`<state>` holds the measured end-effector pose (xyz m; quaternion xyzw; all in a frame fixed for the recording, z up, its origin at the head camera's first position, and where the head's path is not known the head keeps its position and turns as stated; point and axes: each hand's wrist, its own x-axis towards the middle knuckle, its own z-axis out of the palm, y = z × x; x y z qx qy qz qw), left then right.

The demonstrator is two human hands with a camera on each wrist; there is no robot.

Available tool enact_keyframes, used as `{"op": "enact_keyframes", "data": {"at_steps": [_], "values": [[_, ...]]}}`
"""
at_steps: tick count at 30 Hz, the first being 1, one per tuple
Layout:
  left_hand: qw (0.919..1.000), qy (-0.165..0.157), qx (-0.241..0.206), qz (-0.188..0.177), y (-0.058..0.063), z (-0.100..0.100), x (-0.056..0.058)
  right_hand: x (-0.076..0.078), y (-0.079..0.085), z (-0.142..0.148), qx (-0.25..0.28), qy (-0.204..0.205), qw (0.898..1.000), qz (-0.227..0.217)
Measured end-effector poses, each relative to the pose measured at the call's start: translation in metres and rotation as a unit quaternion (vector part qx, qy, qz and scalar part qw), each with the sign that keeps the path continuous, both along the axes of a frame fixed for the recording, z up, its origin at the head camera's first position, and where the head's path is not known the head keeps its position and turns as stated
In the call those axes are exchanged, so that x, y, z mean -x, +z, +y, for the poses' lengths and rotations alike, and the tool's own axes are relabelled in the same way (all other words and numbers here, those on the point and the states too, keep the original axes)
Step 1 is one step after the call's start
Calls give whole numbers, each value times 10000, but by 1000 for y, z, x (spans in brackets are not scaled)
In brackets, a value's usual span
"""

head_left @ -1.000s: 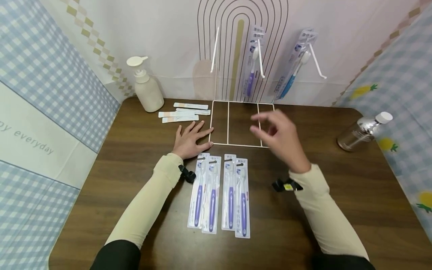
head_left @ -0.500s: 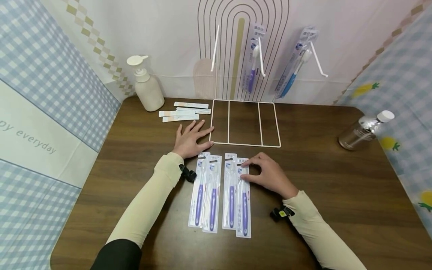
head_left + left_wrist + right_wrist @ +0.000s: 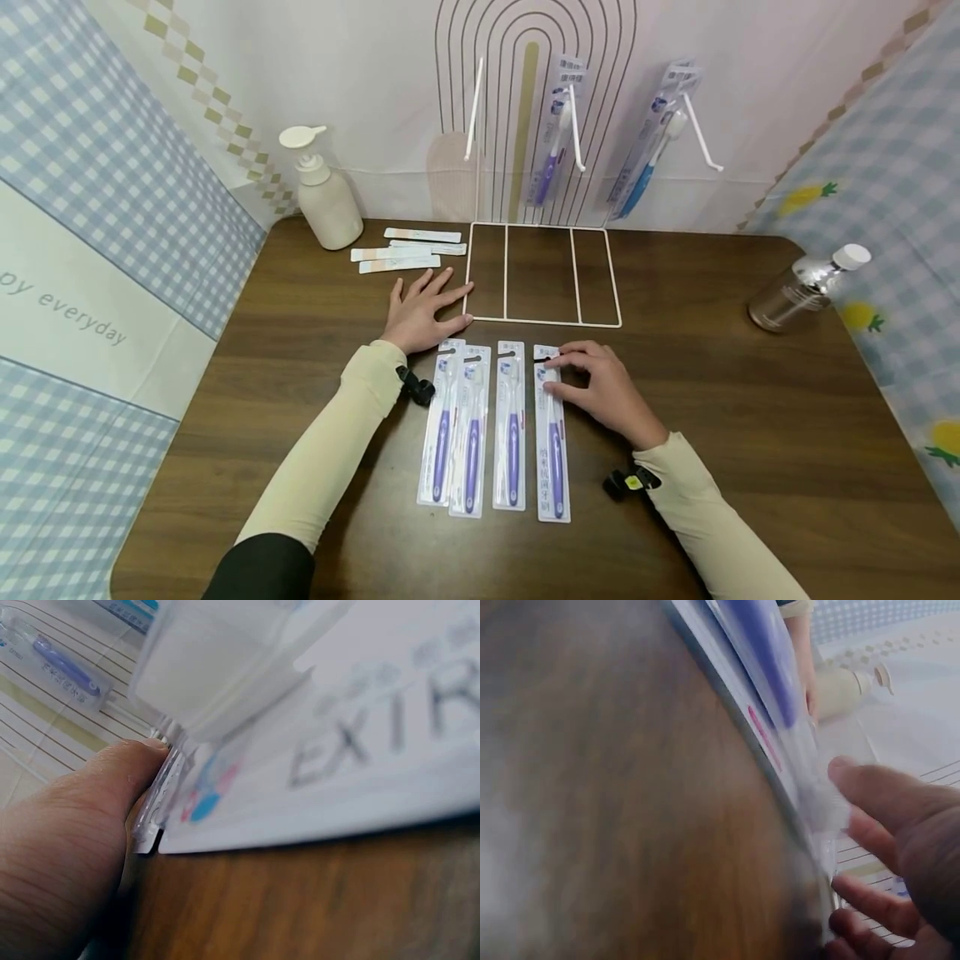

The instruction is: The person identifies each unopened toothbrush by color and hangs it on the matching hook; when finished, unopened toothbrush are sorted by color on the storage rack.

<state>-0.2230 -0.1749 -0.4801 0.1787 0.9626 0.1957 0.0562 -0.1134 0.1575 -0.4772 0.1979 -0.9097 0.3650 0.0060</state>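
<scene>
My right hand [image 3: 606, 387] pinches the upper end of a packaged toothbrush [image 3: 555, 467] with a purple handle, the rightmost of a row on the table. In the right wrist view my thumb [image 3: 874, 787] is by the clear cover over the bristles, and the fingers are at the pack's edge. Left of it lie several like packs, one alone [image 3: 512, 450] and two overlapping [image 3: 471, 458]. My left hand [image 3: 420, 312] rests on the table, fingers spread, thumb and forefinger at the left side of the white wire rack's base [image 3: 546, 321].
White hooks [image 3: 472, 112] stick out at the back; behind two of them hang a purple toothbrush pack [image 3: 551, 158] and a blue one [image 3: 641, 179]. A pump bottle [image 3: 330, 208] and several paper sachets [image 3: 401, 252] are at the back left, a clear bottle [image 3: 798, 292] at the right.
My right hand has come down from over the rack to the rightmost pack. That pack has slid right, apart from its neighbour. The hanging purple pack now tilts. My left hand stays put.
</scene>
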Motion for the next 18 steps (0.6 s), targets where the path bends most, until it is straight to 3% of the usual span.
{"op": "enact_keyframes", "data": {"at_steps": [6, 14, 16, 18], "values": [[10000, 12, -1, 4, -1, -1, 1, -5, 0, 4, -462, -64, 9989, -37], [10000, -10, 6, 8, -1, 0, 0, -4, 8, 7, 769, -213, 9967, -137], [10000, -2, 2, 4, -1, -1, 0, -1, 18, 7, 1208, -112, 9926, 28], [10000, 11, -5, 4, 0, -1, 0, 6, 33, 7, 1507, 42, 9874, 475]]}}
